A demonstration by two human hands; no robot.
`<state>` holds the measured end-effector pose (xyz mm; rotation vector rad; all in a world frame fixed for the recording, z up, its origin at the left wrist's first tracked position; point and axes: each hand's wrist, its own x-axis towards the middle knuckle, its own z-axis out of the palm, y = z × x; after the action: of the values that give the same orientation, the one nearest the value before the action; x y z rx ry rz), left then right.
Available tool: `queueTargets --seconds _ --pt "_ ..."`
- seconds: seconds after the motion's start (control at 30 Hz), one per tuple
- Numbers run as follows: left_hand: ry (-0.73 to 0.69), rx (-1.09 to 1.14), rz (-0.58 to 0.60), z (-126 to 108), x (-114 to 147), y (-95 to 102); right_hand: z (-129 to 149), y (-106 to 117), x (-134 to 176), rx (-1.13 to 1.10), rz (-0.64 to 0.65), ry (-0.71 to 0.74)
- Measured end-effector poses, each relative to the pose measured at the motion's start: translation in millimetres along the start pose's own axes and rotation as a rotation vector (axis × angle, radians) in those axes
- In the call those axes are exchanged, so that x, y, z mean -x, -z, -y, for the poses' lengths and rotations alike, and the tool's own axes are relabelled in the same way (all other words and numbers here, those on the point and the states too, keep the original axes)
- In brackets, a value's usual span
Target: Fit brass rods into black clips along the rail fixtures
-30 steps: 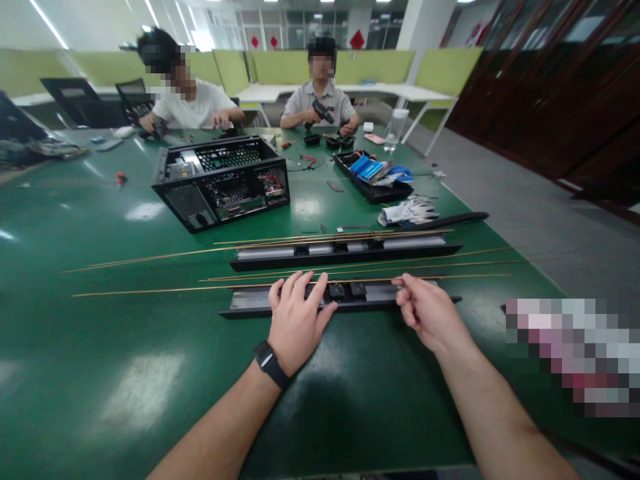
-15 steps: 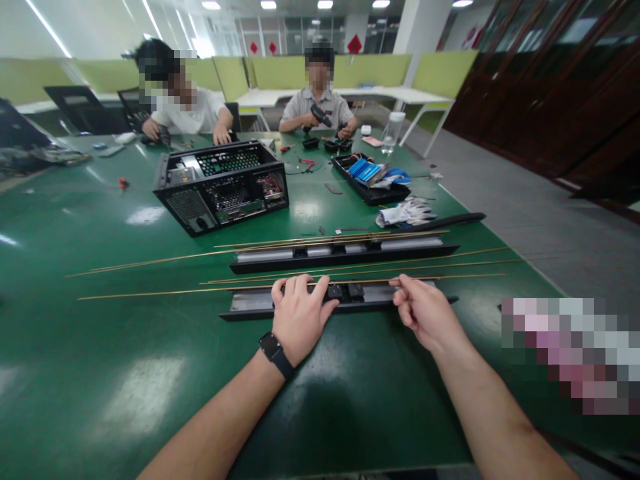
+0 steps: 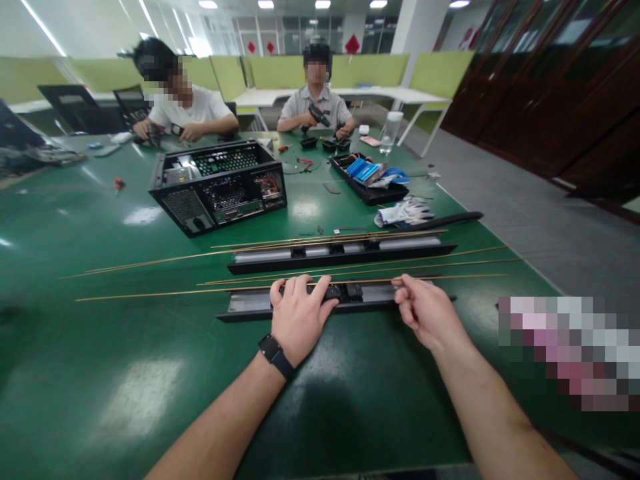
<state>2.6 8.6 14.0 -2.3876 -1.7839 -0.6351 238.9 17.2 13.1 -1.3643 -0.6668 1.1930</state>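
My left hand (image 3: 299, 310), with a dark watch at the wrist, grips the near black channel (image 3: 245, 303) from above. Its fingers bend over toward the far edge, and the thumb lies at the near side. Black blocks (image 3: 354, 291) sit in the channel, partly hidden under this hand. My right hand (image 3: 425, 310) is closed in a pinch on a thin golden rod (image 3: 150, 296) above the channel's right half. This rod runs lengthwise along the channel and passes by my left fingers. Whether those fingers touch it, I cannot tell.
Behind lies a second black channel (image 3: 345, 259) with more golden rods. A black computer case (image 3: 220, 193), a black tray (image 3: 385, 193) of blue items and white gloves (image 3: 406, 212) rest on the green table (image 3: 125, 393). Two people sit across, one holding a power drill (image 3: 319, 115).
Both my hands keep nearly the same pose on the channel and rod. The view shifts slightly. Across the table, the left person's hand has lifted from the tabletop and moved toward their other hand.
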Motion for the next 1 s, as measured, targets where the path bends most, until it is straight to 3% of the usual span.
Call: queueTargets --seconds 1.0 --pt "-0.001 0.035 -0.040 1.7 3.0 -2.6 2.3 9.7 -8.5 -0.029 -0.168 0.009"
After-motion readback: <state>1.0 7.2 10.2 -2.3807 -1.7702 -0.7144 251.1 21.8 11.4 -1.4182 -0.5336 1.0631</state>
